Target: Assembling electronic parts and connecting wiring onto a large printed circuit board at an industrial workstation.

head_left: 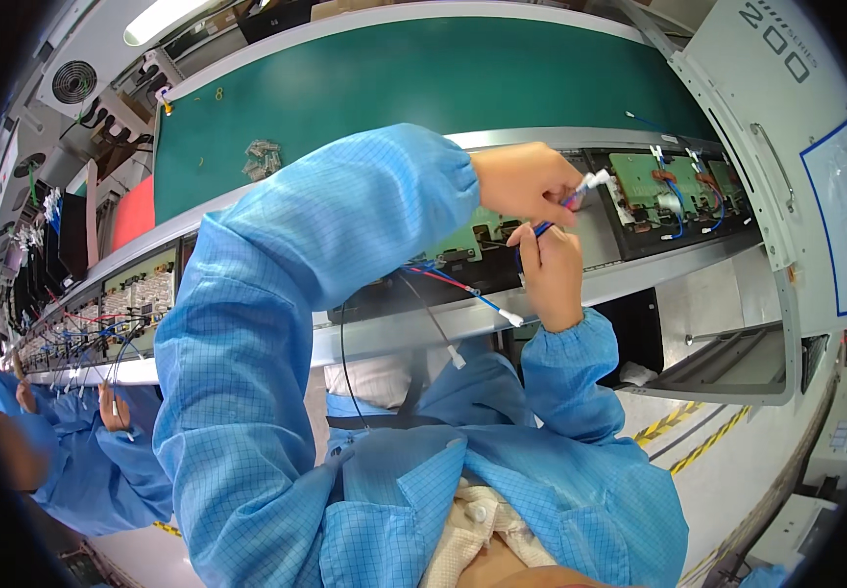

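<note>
A green surface (384,78) was set beyond a black tray (649,245), in which a green circuit board (641,186) was fitted. Coloured wires (572,201) were clasped in the left grip (526,181) and pinched just below by the right grip (553,279). They were held near the tray's left edge, white connectors (596,179) being exposed at their upper end.

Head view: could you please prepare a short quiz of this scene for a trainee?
1. True or false: both hands wear gloves.
2. On the green surface lies: A) a pile of small parts; B) a cup; C) a hammer.
3. Fill in: the ____ hand is farther from the body.
Key: 1. False: the left hand and right hand are bare, holding wires. 2. A. 3. Left.
</note>
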Available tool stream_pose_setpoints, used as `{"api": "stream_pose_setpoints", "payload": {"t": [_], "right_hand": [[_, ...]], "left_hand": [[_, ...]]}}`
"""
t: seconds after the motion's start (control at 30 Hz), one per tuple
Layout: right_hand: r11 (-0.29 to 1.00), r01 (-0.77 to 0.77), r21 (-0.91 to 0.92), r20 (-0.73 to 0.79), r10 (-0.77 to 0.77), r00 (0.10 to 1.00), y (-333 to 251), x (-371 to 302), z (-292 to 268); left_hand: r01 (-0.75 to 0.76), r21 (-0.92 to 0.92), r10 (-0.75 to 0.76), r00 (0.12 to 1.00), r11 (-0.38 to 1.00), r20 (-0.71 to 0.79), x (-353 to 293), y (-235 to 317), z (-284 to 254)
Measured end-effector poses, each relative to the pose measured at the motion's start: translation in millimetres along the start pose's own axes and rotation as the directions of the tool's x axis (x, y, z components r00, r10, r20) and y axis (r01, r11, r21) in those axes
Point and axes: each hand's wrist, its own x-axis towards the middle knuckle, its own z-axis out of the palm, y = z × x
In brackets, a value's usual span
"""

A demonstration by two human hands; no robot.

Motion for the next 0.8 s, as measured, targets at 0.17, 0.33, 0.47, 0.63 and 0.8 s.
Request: {"api": "stream_pose_setpoints", "payload": {"t": [0.17,0.33,0.47,0.63,0.8], "right_hand": [[0.979,-0.203,0.023,0.258,0.191,0.947,2.5,8.6,-11.8],[0.91,-0.108,-0.4,0.053,0.141,0.989,12.8,7.6,3.2],[0.862,-0.073,-0.502,0.147,0.168,0.975,13.2,20.1,-0.8],[0.672,0.174,-0.72,0.29,0.064,0.955,25.4,33.1,-3.2],[0.619,0.243,-0.746,0.319,0.013,0.948,28.9,39.5,7.5]], "left_hand": [[0.117,-0.157,-0.121,0.993,0.981,-0.013,6.0,-22.2,-1.2],[0.206,-0.235,-0.228,0.972,0.95,-0.066,16.6,-49.4,4.4],[0.201,-0.151,-0.218,0.97,0.968,-0.109,19.3,-70.5,4.3],[0.255,-0.07,-0.259,0.964,0.964,-0.052,35.1,-88.2,4.6],[0.302,0.19,-0.303,0.953,0.934,-0.028,49.1,-98.0,1.8]]}}
